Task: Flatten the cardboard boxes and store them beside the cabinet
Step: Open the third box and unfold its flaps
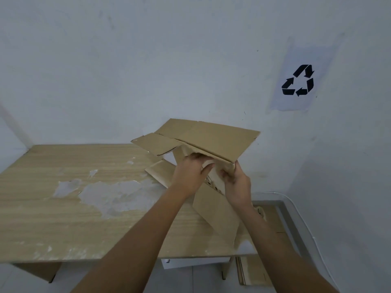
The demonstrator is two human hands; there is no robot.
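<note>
A brown cardboard box, partly collapsed with its flaps spread out, is held tilted above the right end of a wooden table. My left hand grips the box from the left, fingers curled round a panel edge near its middle. My right hand grips the box's near corner from the right, thumb up along the folded edge. A lower panel of the box reaches down to the tabletop between my forearms.
The tabletop has worn, peeling patches. Flattened cardboard stands on the floor to the right of the table, against the wall. A recycling sign hangs on the white wall. A white cable runs along the wall's foot.
</note>
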